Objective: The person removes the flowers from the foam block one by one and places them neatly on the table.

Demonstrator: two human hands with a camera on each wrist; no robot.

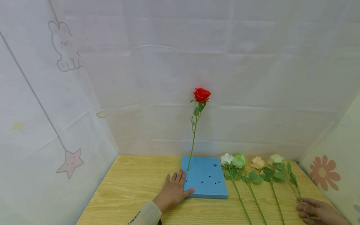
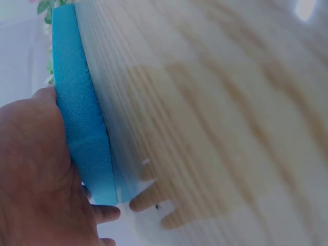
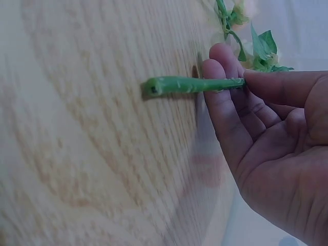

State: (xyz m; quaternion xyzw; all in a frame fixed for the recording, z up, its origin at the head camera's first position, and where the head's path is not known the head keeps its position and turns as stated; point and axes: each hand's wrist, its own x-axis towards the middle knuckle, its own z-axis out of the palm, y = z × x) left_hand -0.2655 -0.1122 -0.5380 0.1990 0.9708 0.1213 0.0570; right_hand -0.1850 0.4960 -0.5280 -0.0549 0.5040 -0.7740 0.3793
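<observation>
My left hand [image 1: 173,190] rests with straight fingers on the left edge of a blue foam board [image 1: 206,190]; in the left wrist view the palm lies against the board's side [image 2: 82,92]. A red artificial rose [image 1: 202,95] stands in one of the board's holes, leaning slightly right. At the far right, my right hand [image 1: 317,211] pinches the green stem [image 3: 189,85] of a cream artificial rose [image 1: 276,159] between thumb and fingers. Its cut end points out past the fingertips, close over the table, in the right wrist view.
Beside the board lie a white rose [image 1: 226,158], a green rose [image 1: 239,161] and a peach rose [image 1: 257,162], stems toward me. Several small holes dot the board. The wooden table [image 1: 135,184] meets white printed curtains [image 1: 168,78] at the back and sides.
</observation>
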